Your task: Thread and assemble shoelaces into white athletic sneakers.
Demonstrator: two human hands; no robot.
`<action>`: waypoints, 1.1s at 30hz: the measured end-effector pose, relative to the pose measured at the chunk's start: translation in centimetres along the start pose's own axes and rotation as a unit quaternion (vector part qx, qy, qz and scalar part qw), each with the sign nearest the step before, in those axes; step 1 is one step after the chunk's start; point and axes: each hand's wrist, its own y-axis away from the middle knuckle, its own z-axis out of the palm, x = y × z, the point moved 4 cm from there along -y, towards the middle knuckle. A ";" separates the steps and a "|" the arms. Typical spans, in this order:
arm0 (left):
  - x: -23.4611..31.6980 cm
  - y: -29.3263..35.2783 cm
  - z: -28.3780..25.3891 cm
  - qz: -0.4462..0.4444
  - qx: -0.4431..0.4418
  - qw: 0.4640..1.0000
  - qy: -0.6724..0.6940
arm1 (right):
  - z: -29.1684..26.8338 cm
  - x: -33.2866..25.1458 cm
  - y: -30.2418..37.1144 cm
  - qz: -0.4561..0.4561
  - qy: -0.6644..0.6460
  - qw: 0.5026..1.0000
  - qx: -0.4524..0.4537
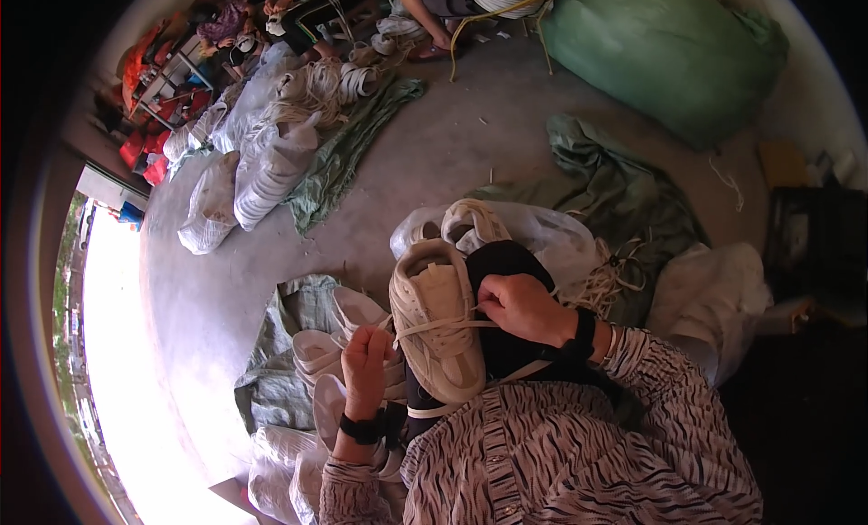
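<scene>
Floor (434, 154): grey, with bags and sheeting spread on it.
Sack (660, 59): green, bulging, far right.
Sheet (624, 181): dark green, crumpled, right of centre.
Bags (271, 186): clear, packed with pale footwear, far left.
Lap (511, 258): dark-clothed, bearing the work.
Shoe (457, 378): cream, one; lies on the lap, toe toward the wearer. Best held steady there, tongue flat and centred, each side of the lace (443, 325) drawn with like tension and without twists. Position: between the two hands, closer to the right.
Right hand (524, 308): just beside the shoe's right edge; thumb and finger drawn together, seemingly pinching lace.
Left hand (364, 367): just beside the shoe's left edge, apart from the right; fingers curled closed, seemingly on lace, though the contact is too small to confirm.
Wristbands (580, 333): black, two, one per wrist.
Lace, form: flat, cream, crossing the shoe's front from side to side.
</scene>
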 end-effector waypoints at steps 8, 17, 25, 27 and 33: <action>1.4 1.9 2.4 0.143 0.011 0.986 -0.081 | 0.9 -1.3 0.1 -0.123 0.101 0.987 -0.015; 1.9 2.2 1.9 0.053 -0.042 0.998 -0.019 | 0.0 -1.0 -0.9 -0.074 0.016 0.996 -0.055; 2.3 1.6 3.0 0.176 0.023 0.978 -0.107 | -0.1 -1.3 -0.7 -0.061 0.001 0.997 -0.055; 1.8 1.1 3.0 0.151 0.034 0.984 -0.092 | 0.1 -1.2 -0.7 -0.063 0.001 0.997 -0.054; 2.6 0.5 3.6 0.162 0.070 0.980 -0.097 | -0.4 -0.8 -0.9 -0.054 0.010 0.996 -0.070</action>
